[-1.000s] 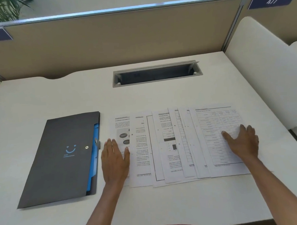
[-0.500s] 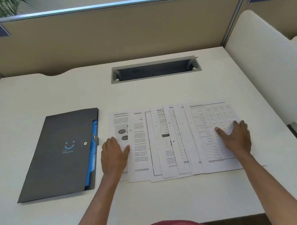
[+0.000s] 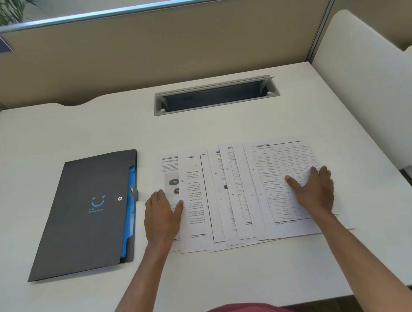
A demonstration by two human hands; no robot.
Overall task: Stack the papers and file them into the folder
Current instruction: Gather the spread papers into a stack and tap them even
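Folder [image 3: 84,213] beside papers [image 3: 226,202], hands flat

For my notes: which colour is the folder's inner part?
Blue, at the folder's right edge; head view.

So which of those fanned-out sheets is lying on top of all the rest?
The rightmost sheet, printed with a big table, under the right hand. Its whole left edge shows, while each sheet further left is partly covered by its right-hand neighbour.
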